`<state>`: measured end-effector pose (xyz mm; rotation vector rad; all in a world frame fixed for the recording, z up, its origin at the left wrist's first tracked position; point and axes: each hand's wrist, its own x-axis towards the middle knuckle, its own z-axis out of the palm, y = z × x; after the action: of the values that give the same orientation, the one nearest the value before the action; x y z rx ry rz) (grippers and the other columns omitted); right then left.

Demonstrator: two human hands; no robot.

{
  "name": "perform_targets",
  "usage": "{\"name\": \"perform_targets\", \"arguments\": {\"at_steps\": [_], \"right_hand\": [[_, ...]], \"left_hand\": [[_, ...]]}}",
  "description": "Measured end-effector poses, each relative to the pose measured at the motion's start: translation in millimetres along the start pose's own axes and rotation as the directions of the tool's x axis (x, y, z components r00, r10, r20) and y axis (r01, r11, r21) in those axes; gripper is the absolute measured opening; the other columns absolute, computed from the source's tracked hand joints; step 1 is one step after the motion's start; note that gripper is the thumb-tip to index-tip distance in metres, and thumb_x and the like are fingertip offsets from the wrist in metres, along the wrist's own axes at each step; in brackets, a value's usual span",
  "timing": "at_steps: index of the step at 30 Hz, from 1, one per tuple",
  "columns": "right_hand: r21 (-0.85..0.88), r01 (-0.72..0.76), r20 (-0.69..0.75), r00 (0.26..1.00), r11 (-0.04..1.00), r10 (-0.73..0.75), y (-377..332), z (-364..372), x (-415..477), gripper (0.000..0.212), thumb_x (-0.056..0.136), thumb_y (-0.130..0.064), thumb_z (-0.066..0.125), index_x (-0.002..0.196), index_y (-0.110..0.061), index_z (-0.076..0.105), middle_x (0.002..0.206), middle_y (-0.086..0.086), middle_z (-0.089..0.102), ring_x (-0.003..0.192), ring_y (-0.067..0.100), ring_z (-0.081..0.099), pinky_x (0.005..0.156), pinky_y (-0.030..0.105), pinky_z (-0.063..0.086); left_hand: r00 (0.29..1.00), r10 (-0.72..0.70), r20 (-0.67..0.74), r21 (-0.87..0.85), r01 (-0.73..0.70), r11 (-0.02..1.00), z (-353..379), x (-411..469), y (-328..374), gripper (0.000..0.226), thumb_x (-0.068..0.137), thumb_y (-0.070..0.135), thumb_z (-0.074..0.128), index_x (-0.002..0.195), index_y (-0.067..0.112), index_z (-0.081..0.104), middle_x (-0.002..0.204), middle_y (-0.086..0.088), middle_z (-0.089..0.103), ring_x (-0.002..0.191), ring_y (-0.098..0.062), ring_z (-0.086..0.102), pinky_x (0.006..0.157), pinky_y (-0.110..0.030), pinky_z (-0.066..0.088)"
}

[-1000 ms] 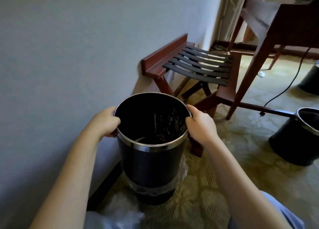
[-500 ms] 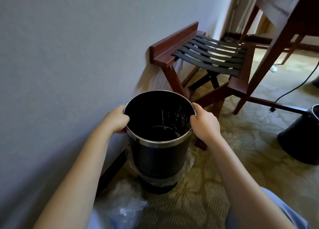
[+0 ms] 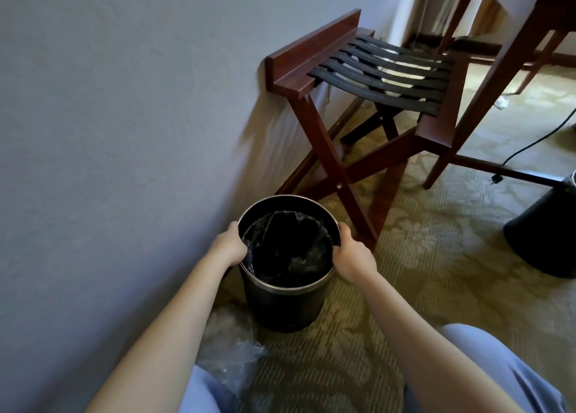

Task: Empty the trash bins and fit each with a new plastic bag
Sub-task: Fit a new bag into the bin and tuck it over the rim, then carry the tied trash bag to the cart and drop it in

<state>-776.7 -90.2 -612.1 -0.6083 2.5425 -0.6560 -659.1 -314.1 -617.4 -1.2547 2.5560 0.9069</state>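
Note:
A black round trash bin [image 3: 280, 303] with a silver rim stands on the carpet by the wall. A clear plastic bag [image 3: 286, 247] lies inside it, below the rim. My left hand [image 3: 229, 246] grips the rim on its left side. On the right side, my right hand [image 3: 353, 258] grips the rim too, fingers curled over the edge. A crumpled clear plastic bag [image 3: 229, 350] lies on the floor near my knee.
A wooden luggage rack [image 3: 367, 79] with black straps stands against the grey wall just behind the bin. A wooden table leg [image 3: 486, 101] and a black cable [image 3: 536, 141] are at the right. A second black bin [image 3: 542, 235] sits at the right edge.
The bin went down from a raised position onto the carpet, with both hands still on its rim. The clear bag that showed around its lower outside now shows inside it.

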Motion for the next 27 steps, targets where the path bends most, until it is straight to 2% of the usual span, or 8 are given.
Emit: {"name": "perform_targets", "arguments": {"at_steps": [4, 6, 8, 10, 14, 18, 22, 27], "right_hand": [[0.031, -0.069, 0.109, 0.992, 0.997, 0.065, 14.0, 19.9, 7.8, 0.064, 0.103, -0.031, 0.035, 0.155, -0.028, -0.002, 0.098, 0.007, 0.067, 0.074, 0.025, 0.067, 0.064, 0.04, 0.057], [0.038, -0.083, 0.169, 0.983, 0.996, 0.076, 21.7, 29.3, 11.1, 0.071, 0.102, -0.036, 0.038, 0.154, -0.03, -0.01, 0.109, 0.01, 0.065, 0.073, 0.023, 0.068, 0.062, 0.039, 0.058], [0.022, -0.087, 0.177, 0.981, 0.996, 0.082, 26.2, 34.6, 14.5, 0.074, 0.102, -0.039, 0.039, 0.153, -0.03, -0.013, 0.108, 0.009, 0.065, 0.07, 0.021, 0.067, 0.055, 0.038, 0.055], [-0.042, -0.067, 0.124, 0.99, 0.997, 0.072, 26.5, 36.1, 16.4, 0.071, 0.101, -0.042, 0.038, 0.154, -0.027, -0.007, 0.105, 0.007, 0.065, 0.07, 0.018, 0.065, 0.051, 0.033, 0.052], [-0.119, 0.03, -0.115, 0.992, 0.992, -0.044, 17.4, 35.5, 11.0, 0.052, 0.101, -0.037, 0.04, 0.147, -0.02, 0.025, 0.088, -0.005, 0.059, 0.071, 0.015, 0.058, 0.057, 0.031, 0.049], [-0.104, 0.211, -0.199, 0.953, 0.972, -0.229, -9.5, 42.9, 7.0, 0.046, 0.1, -0.032, 0.044, 0.143, -0.023, 0.032, 0.081, -0.01, 0.058, 0.065, 0.01, 0.055, 0.048, 0.023, 0.035], [-0.033, 0.454, -0.124, 0.882, 0.89, -0.455, -56.8, 65.0, -1.4, 0.036, 0.098, -0.026, 0.05, 0.134, -0.022, 0.048, 0.083, -0.012, 0.058, 0.069, 0.008, 0.057, 0.054, 0.024, 0.042], [-0.053, 0.655, 0.218, 0.745, 0.754, -0.631, -92.8, 124.1, -22.6, 0.029, 0.094, -0.026, 0.053, 0.122, -0.022, 0.059, 0.093, -0.005, 0.064, 0.088, 0.022, 0.063, 0.068, 0.031, 0.046]], "left_hand": [[0.998, -0.035, 0.06, 0.018, 0.034, 0.999, 18.7, 4.0, -10.0, 0.046, 0.093, 0.016, 0.044, 0.137, 0.015, 0.033, 0.128, -0.02, 0.055, 0.109, -0.037, 0.056, 0.082, -0.038, 0.048], [0.994, -0.059, 0.095, 0.045, 0.055, 0.997, 26.5, 5.4, -18.4, 0.066, 0.094, 0.02, 0.047, 0.151, 0.017, 0.015, 0.139, -0.02, 0.048, 0.119, -0.036, 0.053, 0.089, -0.037, 0.046], [0.994, -0.047, 0.102, 0.085, 0.038, 0.996, 29.7, 5.3, -24.1, 0.077, 0.096, 0.024, 0.048, 0.154, 0.018, -0.003, 0.145, -0.018, 0.044, 0.125, -0.033, 0.049, 0.097, -0.036, 0.041], [0.994, -0.029, 0.106, 0.088, 0.02, 0.996, 30.1, 5.8, -26.3, 0.08, 0.096, 0.027, 0.049, 0.153, 0.019, -0.006, 0.145, -0.016, 0.044, 0.126, -0.032, 0.049, 0.098, -0.036, 0.041], [0.994, 0.001, 0.109, -0.032, 0.003, 0.999, 23.1, 9.1, -26.7, 0.074, 0.094, 0.033, 0.054, 0.153, 0.018, 0.011, 0.148, -0.011, 0.041, 0.132, -0.029, 0.043, 0.104, -0.032, 0.036], [0.999, 0.01, -0.05, -0.208, -0.021, 0.978, 0.9, 15.1, -40.2, 0.068, 0.094, 0.033, 0.057, 0.15, 0.014, 0.025, 0.144, -0.014, 0.044, 0.129, -0.03, 0.046, 0.107, -0.038, 0.037], [0.996, 0.051, -0.077, -0.206, -0.066, 0.976, -20.8, 6.4, -68.5, 0.046, 0.093, 0.027, 0.06, 0.134, 0.008, 0.049, 0.126, -0.014, 0.059, 0.114, -0.028, 0.056, 0.099, -0.036, 0.045], [0.995, 0.062, 0.083, -0.058, -0.057, 0.997, -18.0, -17.6, -107.9, 0.04, 0.093, 0.024, 0.06, 0.128, 0.007, 0.055, 0.126, -0.013, 0.06, 0.116, -0.024, 0.056, 0.095, -0.026, 0.04]]}}
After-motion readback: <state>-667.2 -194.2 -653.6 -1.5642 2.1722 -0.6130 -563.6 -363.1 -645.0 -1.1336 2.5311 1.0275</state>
